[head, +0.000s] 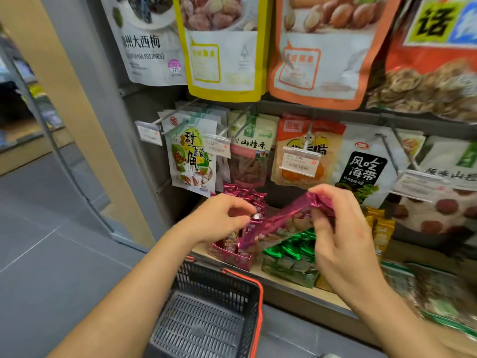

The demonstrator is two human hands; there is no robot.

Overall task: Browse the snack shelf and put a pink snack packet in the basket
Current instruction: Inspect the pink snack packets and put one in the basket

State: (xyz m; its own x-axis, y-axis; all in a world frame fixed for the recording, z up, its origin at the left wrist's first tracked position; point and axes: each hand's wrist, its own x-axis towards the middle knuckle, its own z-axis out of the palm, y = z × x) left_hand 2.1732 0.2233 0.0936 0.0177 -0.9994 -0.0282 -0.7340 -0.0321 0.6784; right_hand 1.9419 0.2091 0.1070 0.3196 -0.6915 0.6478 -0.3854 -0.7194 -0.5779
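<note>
Pink packet (278, 221) above the shelf (296, 301): your right fingers (333, 195) clamp its 2 o'clock end, left fingers (232, 204) seemingly pinch its 10 o'clock edge. Keep one grip; lower it to the basket (259, 293) at 7 o'clock.

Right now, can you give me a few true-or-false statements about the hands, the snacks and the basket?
1. The right hand pinches a pink packet. True.
2. The basket already holds a packet. False: no packet shows inside it.
3. Green packets sit beside the pink box on the shelf. True.
4. The pink packet hangs from a hook. False: it is held above the shelf boxes.
</note>
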